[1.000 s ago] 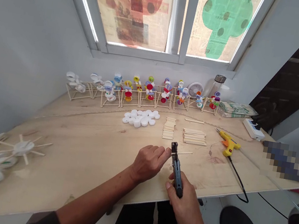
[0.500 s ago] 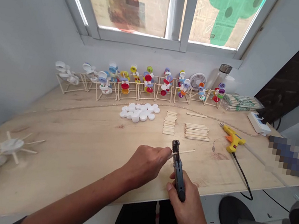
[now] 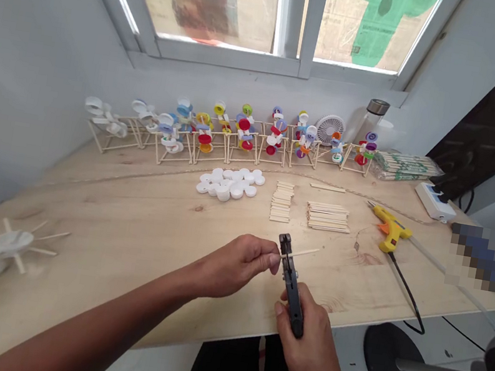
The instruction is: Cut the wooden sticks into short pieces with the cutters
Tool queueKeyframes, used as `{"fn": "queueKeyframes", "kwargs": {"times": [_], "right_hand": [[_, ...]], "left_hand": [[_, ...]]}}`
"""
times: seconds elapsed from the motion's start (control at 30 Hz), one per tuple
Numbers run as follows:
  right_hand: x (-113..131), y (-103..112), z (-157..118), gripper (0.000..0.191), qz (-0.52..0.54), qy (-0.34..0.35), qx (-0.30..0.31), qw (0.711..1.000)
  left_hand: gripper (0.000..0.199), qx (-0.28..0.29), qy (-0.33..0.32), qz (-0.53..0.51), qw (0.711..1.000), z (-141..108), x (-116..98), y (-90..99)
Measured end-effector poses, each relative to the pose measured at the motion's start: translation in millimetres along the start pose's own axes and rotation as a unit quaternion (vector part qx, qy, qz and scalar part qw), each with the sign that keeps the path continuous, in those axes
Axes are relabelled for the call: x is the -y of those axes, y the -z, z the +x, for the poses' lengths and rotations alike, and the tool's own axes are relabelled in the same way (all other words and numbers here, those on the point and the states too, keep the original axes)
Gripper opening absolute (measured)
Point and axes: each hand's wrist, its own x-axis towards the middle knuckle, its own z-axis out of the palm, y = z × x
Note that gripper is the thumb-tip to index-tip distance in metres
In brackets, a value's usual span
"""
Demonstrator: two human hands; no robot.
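Observation:
My left hand [image 3: 250,268] is closed on one end of a thin wooden stick [image 3: 305,254]. The stick crosses the jaws of a dark hand cutter [image 3: 291,285], and its free end points right. My right hand [image 3: 313,342] is wrapped round the cutter's handles near the table's front edge. Beyond the hands lie a pile of short sticks [image 3: 281,202] and a pile of longer sticks [image 3: 327,218]. A cluster of white bottle caps [image 3: 231,183] sits left of them.
Stick frames with coloured caps [image 3: 244,134] line the back. A yellow glue gun [image 3: 391,228] with a black cable lies right, near a power strip [image 3: 435,201] and bagged sticks [image 3: 407,166]. Spoked cap wheels [image 3: 12,243] lie at left. A fan [image 3: 330,130] and bottle [image 3: 372,121] stand behind.
My left hand has turned slightly, its thumb now lower along the stick. The cutter's head has shifted a little to the left. The whole view has moved slightly.

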Motion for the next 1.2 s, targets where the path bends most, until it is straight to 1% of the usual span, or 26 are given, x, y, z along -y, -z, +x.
{"fn": "queueKeyframes", "kwargs": {"times": [0.07,0.1,0.17,0.2,0.23,0.27,0.3,0.33,0.37,0.4,0.47,0.53,0.6,0.67,0.73,0.83,0.9,1.0,1.1,1.17,1.2], "right_hand": [[-0.9,-1.9,2.0,0.009,-0.01,0.004,-0.006,1.0],[-1.0,-2.7,2.6,0.009,-0.013,0.004,-0.009,1.0],[-0.7,-3.8,3.2,0.009,-0.019,0.002,-0.014,1.0],[-0.5,-4.1,3.1,0.009,-0.022,0.001,-0.016,1.0],[-0.3,-4.4,2.9,0.01,-0.026,0.002,-0.02,0.999],[-0.3,-4.7,2.6,0.01,-0.029,0.005,-0.023,0.999],[-0.4,-4.9,2.4,0.011,-0.031,0.007,-0.028,0.999],[-0.7,-5.1,2.1,0.011,-0.032,0.009,-0.032,0.999],[-1.1,-5.3,1.9,0.011,-0.031,0.011,-0.035,0.999],[-1.6,-5.5,1.8,0.012,-0.031,0.012,-0.038,0.999],[-2.5,-6.0,1.6,0.013,-0.033,0.013,-0.044,0.998],[-3.2,-6.1,1.3,0.013,-0.036,0.015,-0.051,0.998],[-3.5,-5.4,0.3,0.012,-0.031,0.018,-0.053,0.998],[-3.4,-3.8,-1.7,0.011,-0.018,0.018,-0.046,0.999],[-2.7,-1.6,-4.5,0.011,-0.005,0.019,-0.035,0.999],[-1.0,1.7,-8.6,0.01,0.005,0.023,-0.023,0.999],[0.1,3.3,-10.2,0.01,0.01,0.028,-0.019,0.999],[0.4,4.5,-10.5,0.009,0.016,0.038,-0.016,0.999],[-1.0,3.9,-8.7,0.009,0.012,0.044,-0.015,0.999],[-1.8,2.6,-6.6,0.007,0.006,0.042,-0.017,0.999],[-2.0,1.8,-5.3,0.007,0.002,0.04,-0.02,0.999]], "left_hand": [[0.031,-0.019,-0.004,0.043,0.999,-0.5,1.0,-3.1],[0.03,-0.039,-0.004,0.081,0.996,-1.3,1.9,-6.8],[0.026,-0.102,-0.007,0.188,0.977,-3.4,4.9,-17.4],[0.024,-0.151,-0.018,0.25,0.956,-4.5,6.9,-23.5],[0.023,-0.208,-0.041,0.311,0.926,-5.3,9.0,-29.4],[0.021,-0.248,-0.063,0.365,0.895,-5.9,10.9,-34.5],[0.019,-0.275,-0.081,0.405,0.868,-6.1,12.6,-38.4],[0.018,-0.295,-0.1,0.435,0.845,-5.9,13.7,-41.1],[0.017,-0.305,-0.116,0.457,0.828,-5.5,14.4,-42.5],[0.016,-0.308,-0.127,0.471,0.817,-5.0,14.7,-42.9],[0.016,-0.302,-0.14,0.48,0.811,-3.9,14.8,-41.9],[0.017,-0.291,-0.14,0.475,0.819,-3.5,14.8,-40.7],[0.019,-0.277,-0.13,0.455,0.836,-4.0,14.4,-40.2],[0.022,-0.254,-0.111,0.417,0.866,-5.5,12.4,-39.5],[0.025,-0.216,-0.083,0.357,0.905,-7.3,7.8,-36.8],[0.028,-0.137,-0.047,0.232,0.962,-9.6,-2.4,-27.7],[0.029,-0.089,-0.038,0.139,0.986,-10.0,-8.3,-19.4],[0.032,-0.029,-0.031,0.002,0.999,-8.7,-11.4,-7.5],[0.036,0.047,0.016,-0.111,0.993,-6.1,-9.6,1.6],[0.038,0.079,0.04,-0.141,0.986,-4.5,-8.6,5.5],[0.038,0.079,0.039,-0.132,0.987,-4.0,-8.5,6.2]]}}
